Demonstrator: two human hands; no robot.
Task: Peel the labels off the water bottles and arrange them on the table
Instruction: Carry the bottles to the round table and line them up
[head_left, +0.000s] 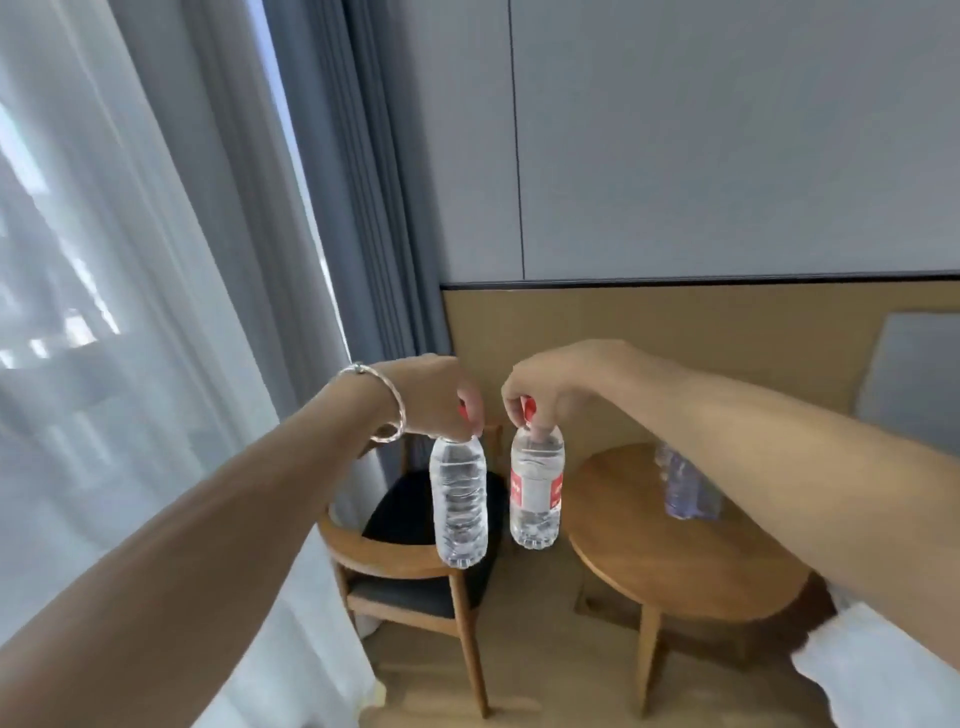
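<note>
Your left hand (436, 400) pinches bare bottle (460, 504), right hand (545, 389) pinches labelled bottle (536, 519), each by top; both hang left of table (675, 561). Next, likely: set bare 1 on table, peel other's label (521, 488).

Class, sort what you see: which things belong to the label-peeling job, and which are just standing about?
Job: left hand, bare bottle, right hand, labelled bottle, round table, blurred bottles on it.
Standing about: chair, curtains, bracelet.

A red-and-white label (535, 491) is shown on the clear ribbed plastic bottle (535, 526) left of the round tan wooden table (685, 566). Farther left, a black seat cushion (405, 512) is fitted to a tan wooden chair (384, 558).
</note>
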